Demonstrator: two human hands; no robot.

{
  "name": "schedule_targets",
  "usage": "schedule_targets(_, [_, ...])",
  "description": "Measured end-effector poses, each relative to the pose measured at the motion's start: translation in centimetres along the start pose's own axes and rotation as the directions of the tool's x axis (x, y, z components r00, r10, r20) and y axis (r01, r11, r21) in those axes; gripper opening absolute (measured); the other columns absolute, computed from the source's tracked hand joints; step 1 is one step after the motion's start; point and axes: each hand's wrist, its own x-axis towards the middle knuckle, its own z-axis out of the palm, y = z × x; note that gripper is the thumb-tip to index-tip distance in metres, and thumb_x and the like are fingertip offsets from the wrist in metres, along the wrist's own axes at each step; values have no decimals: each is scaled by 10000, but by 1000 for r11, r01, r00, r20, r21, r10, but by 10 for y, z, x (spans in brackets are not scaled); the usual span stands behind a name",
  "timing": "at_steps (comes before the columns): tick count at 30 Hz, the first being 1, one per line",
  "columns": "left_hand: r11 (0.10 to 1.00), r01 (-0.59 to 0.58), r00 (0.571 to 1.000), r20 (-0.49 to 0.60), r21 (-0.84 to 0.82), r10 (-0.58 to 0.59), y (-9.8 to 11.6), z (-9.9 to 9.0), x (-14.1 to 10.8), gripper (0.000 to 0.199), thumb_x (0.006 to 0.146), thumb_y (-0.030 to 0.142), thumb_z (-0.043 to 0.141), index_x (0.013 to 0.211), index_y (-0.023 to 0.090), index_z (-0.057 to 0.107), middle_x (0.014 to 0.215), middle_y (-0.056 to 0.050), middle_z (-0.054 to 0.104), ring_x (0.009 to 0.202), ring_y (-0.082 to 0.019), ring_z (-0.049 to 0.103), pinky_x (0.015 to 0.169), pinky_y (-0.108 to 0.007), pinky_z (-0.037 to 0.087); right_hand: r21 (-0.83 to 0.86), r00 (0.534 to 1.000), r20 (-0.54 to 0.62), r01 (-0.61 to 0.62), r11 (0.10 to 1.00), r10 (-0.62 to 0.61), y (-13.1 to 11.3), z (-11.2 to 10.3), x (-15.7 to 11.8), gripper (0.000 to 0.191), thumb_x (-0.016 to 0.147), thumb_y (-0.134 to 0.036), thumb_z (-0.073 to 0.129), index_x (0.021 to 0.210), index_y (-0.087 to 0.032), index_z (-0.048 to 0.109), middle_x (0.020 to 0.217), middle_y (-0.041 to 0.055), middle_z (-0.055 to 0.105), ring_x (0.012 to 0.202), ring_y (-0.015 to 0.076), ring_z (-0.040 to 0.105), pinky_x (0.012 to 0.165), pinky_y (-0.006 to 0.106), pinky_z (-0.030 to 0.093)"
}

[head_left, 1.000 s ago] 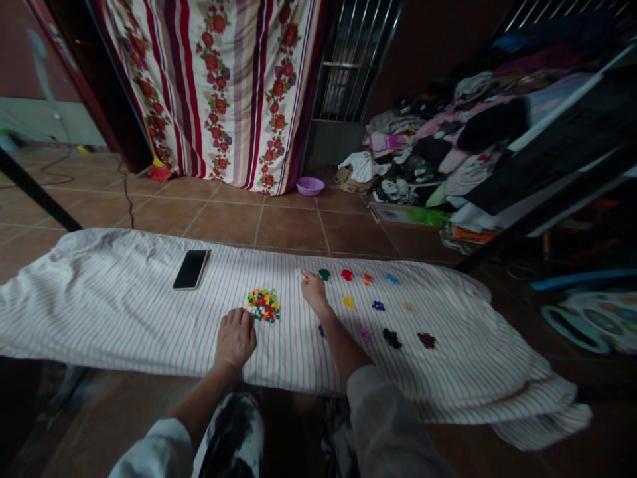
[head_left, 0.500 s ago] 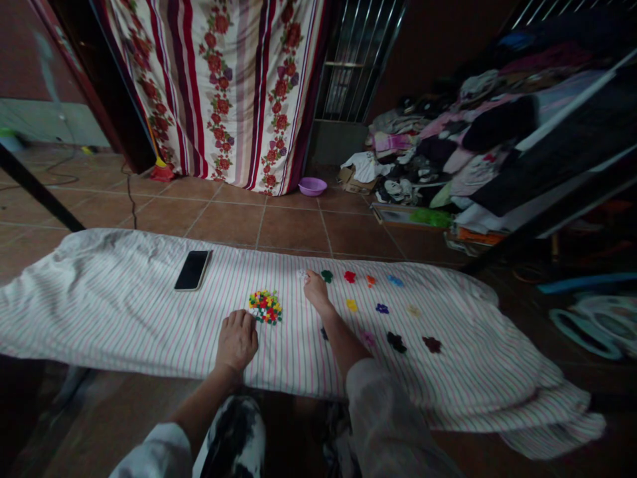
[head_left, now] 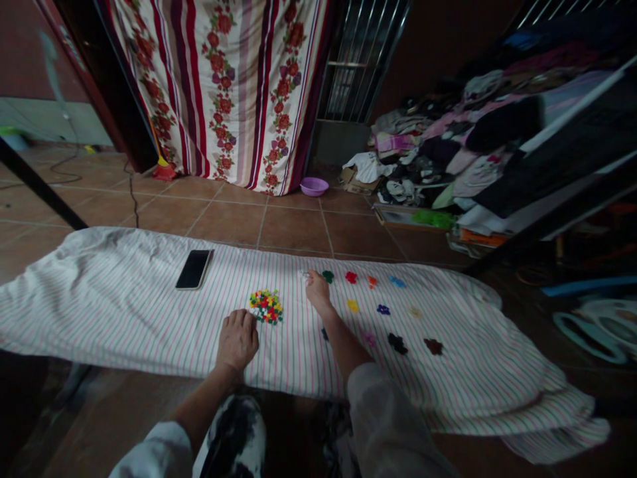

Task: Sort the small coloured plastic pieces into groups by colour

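My left hand (head_left: 237, 340) rests palm down on the striped cloth (head_left: 134, 312), its fingers loosely bent and slightly apart, with no object visible in it. It lies beside a mixed pile of small coloured pieces (head_left: 266, 307), mostly red, yellow, green and white. My right hand (head_left: 317, 289) reaches to a little heap of white pieces (head_left: 304, 273), fingers drawn together and pointing down. Whatever is between those fingertips is hidden. Close by on the right are single-colour heaps: green (head_left: 327, 276), red (head_left: 351, 277), orange (head_left: 372, 282) and yellow (head_left: 353, 305).
A dark-screened phone (head_left: 194, 269) lies at the left of the cloth. More small heaps, including blue (head_left: 397, 281), black (head_left: 397, 343) and dark brown (head_left: 433, 346), spread to the right. Beyond are a purple basin (head_left: 314, 186) and piled clothes (head_left: 438, 146).
The view has shifted very slightly. My right hand stays at the white heap with only a tiny movement, and my left hand keeps its place beside the mixed pile.
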Motion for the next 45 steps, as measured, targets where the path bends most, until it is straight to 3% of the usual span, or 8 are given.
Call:
schedule_targets(12, [1000, 7, 1000, -2, -2, -7, 0, 0, 0, 98, 799, 188, 465, 858, 206, 541, 892, -70, 560, 898, -231, 487, 786, -373, 382, 95, 999, -48, 11, 995, -6, 5, 6, 0, 432, 772, -48, 392, 1118, -150, 629, 1078, 95, 662, 1025, 173, 602, 911, 281, 446])
schedule_targets(17, [1000, 5, 1000, -2, -1, -5, -1, 1, -1, 109, 795, 193, 471, 869, 211, 550, 905, -73, 559, 909, -234, 488, 787, -379, 380, 128, 1000, -13, -8, 992, 10, 5, 5, 1, 465, 746, -31, 384, 1118, -159, 632, 1044, 83, 664, 996, 170, 607, 896, 285, 456])
schedule_targets(23, [1000, 9, 1000, 12, 2, -9, -1, 2, -1, 115, 797, 196, 466, 878, 210, 547, 916, -76, 564, 912, -238, 484, 787, -383, 375, 123, 990, -95, 116, 986, -105, -9, -1, -19, 489, 739, -27, 403, 1157, -168, 617, 1091, 96, 623, 1068, 197, 551, 960, 339, 428])
schedule_targets(29, [1000, 6, 1000, 4, 5, -6, -1, 2, -1, 110, 809, 205, 456, 882, 204, 539, 909, -76, 562, 912, -239, 484, 787, -379, 374, 176, 959, 66, 262, 949, -277, -40, 4, -70, 265, 825, -149, 492, 995, -225, 681, 1028, 54, 605, 962, 165, 567, 862, 273, 465])
schedule_targets(34, [1000, 11, 1000, 18, 17, -12, -1, 1, -1, 93, 804, 202, 463, 867, 204, 531, 908, -74, 555, 911, -239, 486, 784, -375, 370, 136, 893, 186, 389, 911, -410, -59, 3, -100, 183, 886, -247, 512, 939, -242, 687, 963, 39, 598, 940, 158, 553, 869, 262, 439])
schedule_targets(45, [999, 6, 1000, 15, 32, -7, 0, 1, 0, 89, 801, 198, 464, 855, 197, 535, 896, -72, 557, 900, -239, 476, 777, -378, 371, -63, 860, 234, 480, 875, -454, -71, 1, -111, 235, 913, -268, 478, 1065, -240, 656, 1007, 77, 563, 992, 202, 504, 890, 321, 423])
